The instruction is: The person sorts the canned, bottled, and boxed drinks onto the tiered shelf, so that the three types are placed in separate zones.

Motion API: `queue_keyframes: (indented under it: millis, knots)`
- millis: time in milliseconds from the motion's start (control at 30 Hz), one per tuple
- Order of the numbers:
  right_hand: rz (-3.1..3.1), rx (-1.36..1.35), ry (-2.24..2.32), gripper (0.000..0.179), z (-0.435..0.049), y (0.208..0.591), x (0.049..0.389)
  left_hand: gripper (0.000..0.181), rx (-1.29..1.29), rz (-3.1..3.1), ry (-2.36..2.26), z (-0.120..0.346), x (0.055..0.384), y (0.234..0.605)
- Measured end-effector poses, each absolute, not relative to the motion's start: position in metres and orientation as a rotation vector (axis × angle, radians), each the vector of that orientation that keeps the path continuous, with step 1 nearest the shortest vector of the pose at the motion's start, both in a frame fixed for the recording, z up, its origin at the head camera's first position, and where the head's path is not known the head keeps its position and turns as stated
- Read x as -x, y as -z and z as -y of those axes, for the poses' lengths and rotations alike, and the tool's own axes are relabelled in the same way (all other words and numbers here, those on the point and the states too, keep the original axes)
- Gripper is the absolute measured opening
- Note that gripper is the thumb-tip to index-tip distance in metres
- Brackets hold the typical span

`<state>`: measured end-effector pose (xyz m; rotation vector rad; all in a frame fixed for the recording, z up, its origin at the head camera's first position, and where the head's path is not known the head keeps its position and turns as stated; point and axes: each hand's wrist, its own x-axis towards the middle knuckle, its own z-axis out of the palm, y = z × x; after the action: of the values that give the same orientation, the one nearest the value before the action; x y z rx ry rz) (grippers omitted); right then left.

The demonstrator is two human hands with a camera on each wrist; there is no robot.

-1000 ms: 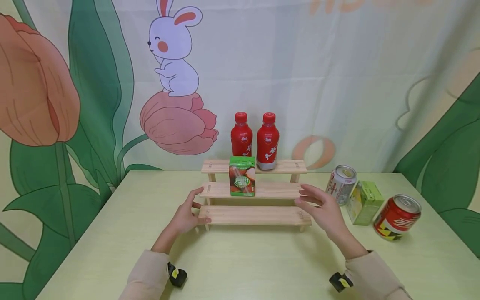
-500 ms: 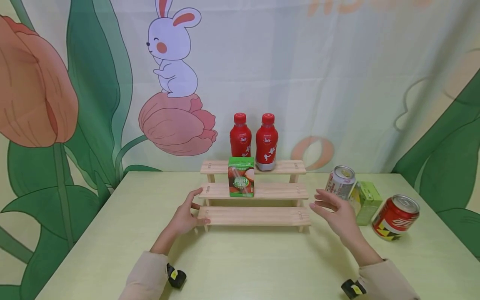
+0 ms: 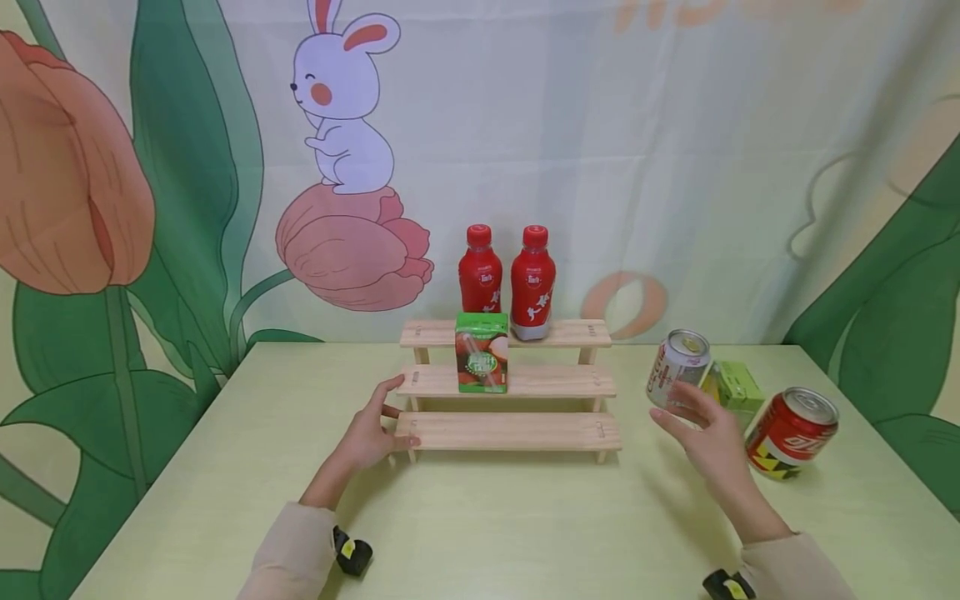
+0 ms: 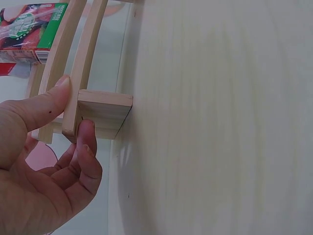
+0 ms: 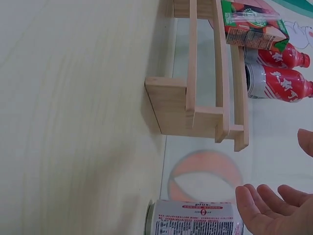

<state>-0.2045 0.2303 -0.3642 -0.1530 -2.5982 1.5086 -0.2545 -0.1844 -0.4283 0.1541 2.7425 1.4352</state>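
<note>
A three-step wooden display rack [image 3: 510,432] stands at the middle of the table. My left hand [image 3: 369,435] grips its left end, thumb on top of the lowest step and fingers curled beneath, as the left wrist view shows. A green-topped juice box [image 3: 482,354] stands on the middle step. Two red bottles [image 3: 533,283] are on the top step, one partly hidden by the box. My right hand [image 3: 707,433] holds nothing, its fingers spread and slightly bent. It is nearest a silver soda can [image 3: 675,367], overlapping the can's lower part in the head view.
Right of the silver can stands a green drink carton [image 3: 737,387], partly behind my right hand. A red soda can [image 3: 793,433] is farther right. Behind the table [image 3: 525,525] hangs a printed curtain [image 3: 480,150] with a rabbit and tulips.
My right hand has moved right, away from the rack's right end to the silver can. My left hand keeps its grip on the rack. Bottles, box and cans stay put.
</note>
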Motion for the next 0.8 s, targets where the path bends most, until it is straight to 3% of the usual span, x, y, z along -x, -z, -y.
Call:
queue_keyframes:
  millis: [800]
  knots:
    - [2.483,0.538,-1.379,0.078,-0.270,0.370,0.196,0.091,-0.164,-2.730,-1.450,0.183,0.250,0.424]
